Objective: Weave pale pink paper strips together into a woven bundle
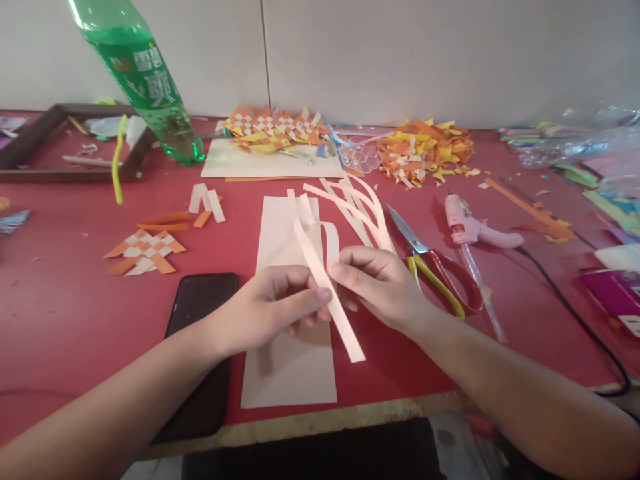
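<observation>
My left hand (287, 300) pinches a long pale paper strip (345, 327) between thumb and fingers; the strip slants from upper left to lower right. Close beside it, my right hand (377, 283) is closed on a second paper strip (330, 240), which bends over at its top. Both hands are above a pale sheet of card (290, 380) lying on the red table. Several more curved paper strips (373, 207) fan out behind my right hand. Scissors (425, 257) with red and yellow handles rest just right of that hand.
A black phone (200, 313) lies under my left forearm. Woven orange-and-white paper (147, 252) sits at left, near a green bottle (155, 87) and dark frame (30, 147). Paper scraps (425, 150) are heaped behind. A pink glue gun (475, 227) trails its cord at right.
</observation>
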A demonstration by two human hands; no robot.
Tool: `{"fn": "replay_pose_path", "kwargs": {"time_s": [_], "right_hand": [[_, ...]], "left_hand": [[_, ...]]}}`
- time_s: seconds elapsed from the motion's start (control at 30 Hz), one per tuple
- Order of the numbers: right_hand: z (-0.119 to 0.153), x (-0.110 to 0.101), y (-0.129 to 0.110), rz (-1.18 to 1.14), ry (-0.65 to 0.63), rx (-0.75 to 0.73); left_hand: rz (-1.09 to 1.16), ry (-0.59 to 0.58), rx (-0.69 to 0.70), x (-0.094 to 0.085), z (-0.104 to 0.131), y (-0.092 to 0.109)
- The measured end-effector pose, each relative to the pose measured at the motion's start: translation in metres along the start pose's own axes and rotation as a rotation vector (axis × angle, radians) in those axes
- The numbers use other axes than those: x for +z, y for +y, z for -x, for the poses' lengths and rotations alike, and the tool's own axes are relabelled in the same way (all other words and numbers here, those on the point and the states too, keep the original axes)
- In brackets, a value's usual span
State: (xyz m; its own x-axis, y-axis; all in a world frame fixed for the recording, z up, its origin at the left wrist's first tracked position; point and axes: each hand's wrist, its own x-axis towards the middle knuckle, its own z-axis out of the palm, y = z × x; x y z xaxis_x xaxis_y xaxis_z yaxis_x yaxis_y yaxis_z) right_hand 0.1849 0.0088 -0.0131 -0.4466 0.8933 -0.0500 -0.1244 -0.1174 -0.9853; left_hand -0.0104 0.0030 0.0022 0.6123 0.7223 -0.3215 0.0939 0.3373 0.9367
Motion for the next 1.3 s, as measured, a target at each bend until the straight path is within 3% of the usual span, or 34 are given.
{"fn": "replay_pose_path", "kwargs": {"time_s": [0.17, 0.37, 0.6, 0.87, 1.0, 1.3], "right_hand": [[0.0014, -0.0021, 0.0022, -0.053, -0.09, 0.037], [0.0024, -0.0001, -0.0023, 0.058, -0.045, 0.028], [0.0001, 0.0015, -0.0033, 0.032, 0.025, -0.022], [0.0007, 0.0022, -0.0043, 0.042, 0.01, 0.036], [0.0017, 0.0009, -0.0019, -0.023, -0.104, 0.074], [0.0015, 0.0005, -0.0048, 0.039, -0.059, -0.041]], "left_hand": [[-0.013, 0.042, 0.037, -0.0002, -0.0015, -0.0005], [-0.003, 0.079, 0.057, -0.0003, -0.0032, -0.0001], [0.04, 0.154, 0.047, -0.0014, -0.0018, -0.0013], [-0.092, -0.003, -0.014, 0.0006, 0.002, -0.0005], [-0.039, 0.034, 0.002, 0.0015, -0.0003, -0.0003], [0.064, 0.11, 0.031, -0.0003, -0.0019, -0.0018]]}}
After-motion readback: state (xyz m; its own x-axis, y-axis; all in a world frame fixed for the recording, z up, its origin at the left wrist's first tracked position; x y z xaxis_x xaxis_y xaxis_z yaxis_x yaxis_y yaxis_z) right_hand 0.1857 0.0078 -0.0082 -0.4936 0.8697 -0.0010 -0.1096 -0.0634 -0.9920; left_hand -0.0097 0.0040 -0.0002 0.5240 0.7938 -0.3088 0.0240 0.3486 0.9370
